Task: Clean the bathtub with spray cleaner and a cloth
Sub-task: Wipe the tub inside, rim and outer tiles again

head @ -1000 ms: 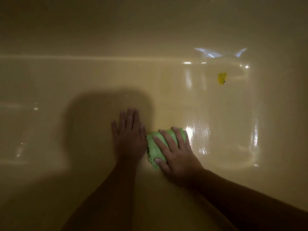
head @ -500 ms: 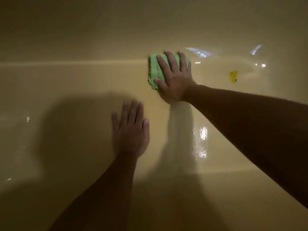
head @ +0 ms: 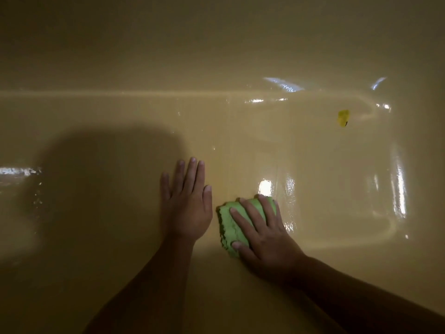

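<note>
I look down into a dim, cream-yellow bathtub [head: 325,189] with a wet, shiny floor. A folded green cloth [head: 230,225] lies on the tub floor near its front. My right hand [head: 262,235] presses flat on the cloth, fingers spread and straight over it, the thumb against its near edge. My left hand [head: 186,204] rests flat on the bare tub floor just left of the cloth, fingers straight, holding nothing. No spray bottle is in view.
A small yellow object [head: 343,118] sits on the tub floor at the far right. The far wall of the tub rises beyond a crease line [head: 144,94]. A dark shadow covers the floor to the left. Wet glints mark the right end.
My right hand has drawn the cloth back from the far wall to the near part of the floor, beside my left hand. The left hand stayed flat in place.
</note>
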A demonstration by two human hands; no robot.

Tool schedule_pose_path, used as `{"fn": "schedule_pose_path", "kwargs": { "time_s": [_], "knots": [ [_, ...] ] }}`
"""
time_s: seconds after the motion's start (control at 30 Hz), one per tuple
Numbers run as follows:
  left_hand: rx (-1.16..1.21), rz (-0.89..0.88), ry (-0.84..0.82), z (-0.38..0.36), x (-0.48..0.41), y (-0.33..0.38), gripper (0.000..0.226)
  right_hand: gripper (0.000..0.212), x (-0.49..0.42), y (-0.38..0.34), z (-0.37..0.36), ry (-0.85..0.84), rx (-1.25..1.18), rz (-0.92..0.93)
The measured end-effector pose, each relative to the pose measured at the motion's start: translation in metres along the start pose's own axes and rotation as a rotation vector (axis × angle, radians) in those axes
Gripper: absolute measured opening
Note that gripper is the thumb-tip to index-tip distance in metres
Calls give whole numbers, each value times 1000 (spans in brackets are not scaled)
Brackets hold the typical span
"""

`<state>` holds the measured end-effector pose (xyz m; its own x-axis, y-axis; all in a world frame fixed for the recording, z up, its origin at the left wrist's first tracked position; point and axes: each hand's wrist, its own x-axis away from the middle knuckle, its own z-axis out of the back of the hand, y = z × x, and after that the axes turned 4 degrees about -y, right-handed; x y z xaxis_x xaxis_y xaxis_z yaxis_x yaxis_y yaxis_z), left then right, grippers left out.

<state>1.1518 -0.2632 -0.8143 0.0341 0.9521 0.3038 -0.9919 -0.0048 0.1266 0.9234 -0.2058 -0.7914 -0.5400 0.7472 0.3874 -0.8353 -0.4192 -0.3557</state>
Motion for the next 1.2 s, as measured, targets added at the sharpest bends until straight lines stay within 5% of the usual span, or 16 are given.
{"fn": "schedule_pose_path", "kwargs": {
  "time_s": [0.17, 0.47, 0.7, 0.9, 1.2],
  "knots": [
    [-7, 19, 30, -1, -4, -1, 63, 71, -51, 26, 26, 24, 26, 100],
    [-3, 47, 66, -2, -16, -7, 65, 79, -222, 58, 112, 198, 27, -101],
    [13, 37, 36, 0, -3, -19, 63, 72, -130, 14, 45, 174, 16, -56],
    [-9, 30, -20, 1, 22, -44, 65, 71, -14, -45, -10, -18, -33, 18],
    [-23, 32, 17, -1, 10, -53, 63, 69, -139, -2, 38, 68, 92, 157]
  ]
}}
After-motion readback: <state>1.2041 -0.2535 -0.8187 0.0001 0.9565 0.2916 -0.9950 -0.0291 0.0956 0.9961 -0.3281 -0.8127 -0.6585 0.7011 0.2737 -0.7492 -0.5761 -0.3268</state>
